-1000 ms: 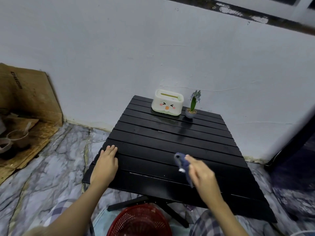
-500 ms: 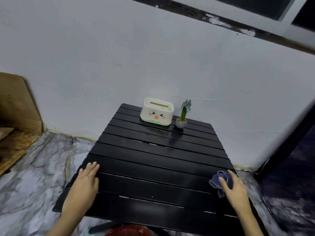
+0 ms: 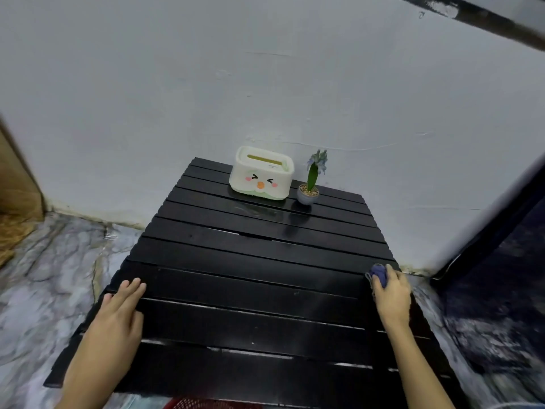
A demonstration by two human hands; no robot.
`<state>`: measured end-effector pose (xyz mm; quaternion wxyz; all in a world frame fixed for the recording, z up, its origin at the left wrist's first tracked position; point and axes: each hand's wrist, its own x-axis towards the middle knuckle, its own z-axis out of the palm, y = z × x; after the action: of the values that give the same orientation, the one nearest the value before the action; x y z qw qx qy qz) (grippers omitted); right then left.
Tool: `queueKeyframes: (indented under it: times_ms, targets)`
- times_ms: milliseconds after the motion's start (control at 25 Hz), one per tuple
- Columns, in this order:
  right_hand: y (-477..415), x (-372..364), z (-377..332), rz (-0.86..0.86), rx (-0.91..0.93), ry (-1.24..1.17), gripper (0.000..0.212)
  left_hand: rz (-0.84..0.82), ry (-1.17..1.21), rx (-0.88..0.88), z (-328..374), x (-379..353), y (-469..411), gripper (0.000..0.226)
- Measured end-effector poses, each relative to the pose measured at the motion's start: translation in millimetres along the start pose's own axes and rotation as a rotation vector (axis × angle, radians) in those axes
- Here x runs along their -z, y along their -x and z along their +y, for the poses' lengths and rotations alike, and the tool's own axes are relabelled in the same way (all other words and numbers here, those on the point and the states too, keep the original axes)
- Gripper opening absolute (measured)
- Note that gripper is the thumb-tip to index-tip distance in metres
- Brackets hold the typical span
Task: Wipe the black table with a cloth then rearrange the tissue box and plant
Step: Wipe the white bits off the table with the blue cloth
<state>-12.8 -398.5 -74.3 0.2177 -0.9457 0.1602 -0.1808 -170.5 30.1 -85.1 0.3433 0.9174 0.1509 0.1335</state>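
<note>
A black slatted table (image 3: 250, 261) fills the middle of the head view. At its far edge stands a white tissue box (image 3: 261, 173) with a cartoon face, and right beside it a small potted plant (image 3: 310, 184) with a bluish flower. My right hand (image 3: 390, 293) presses a bunched blue cloth (image 3: 379, 273) onto the table near its right edge. My left hand (image 3: 118, 320) lies flat, fingers spread, on the table's near left corner.
A white wall (image 3: 265, 84) rises just behind the table. Marbled floor (image 3: 53, 276) surrounds it. A brown cardboard sheet (image 3: 14, 178) leans at the far left. A dark doorway (image 3: 501, 246) lies to the right. A red basket rim (image 3: 206, 404) shows under the near edge.
My right hand swept the cloth from the table's middle to its right edge, then slightly farther back. The view shifted closer to the table. My left hand stayed on the near left corner.
</note>
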Motion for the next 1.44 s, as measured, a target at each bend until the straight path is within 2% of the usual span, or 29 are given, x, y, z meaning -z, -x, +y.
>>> queueKeyframes:
  times_ms: [200, 600, 960, 1200, 1320, 1360, 1440]
  targets:
    - [-27, -19, -27, -0.028, -0.017, -0.028, 0.044, 0.003, 0.009, -0.003, 1, 0, 0, 0.045]
    - [10, -35, -85, -0.324, 0.327, -0.297, 0.041, -0.018, -0.023, 0.016, 5, 4, 2, 0.045]
    - [144, -15, -137, -0.738, 0.785, -0.422, 0.043, -0.020, -0.064, 0.009, 4, 4, 1, 0.044]
    - [230, 25, -135, -0.968, 0.974, -0.539, 0.038, -0.013, -0.062, -0.007, 7, 7, 3, 0.044]
    - [238, 42, -123, -1.064, 0.836, -0.626, 0.035, -0.022, -0.063, -0.009, 8, 8, 5, 0.045]
    - [228, 47, -116, -1.016, 0.753, -0.676, 0.037, -0.020, -0.062, -0.012, 9, 8, 6, 0.045]
    - [187, 55, -95, -0.783, 0.583, -0.761, 0.039, -0.018, -0.071, -0.013, 9, 8, 6, 0.045]
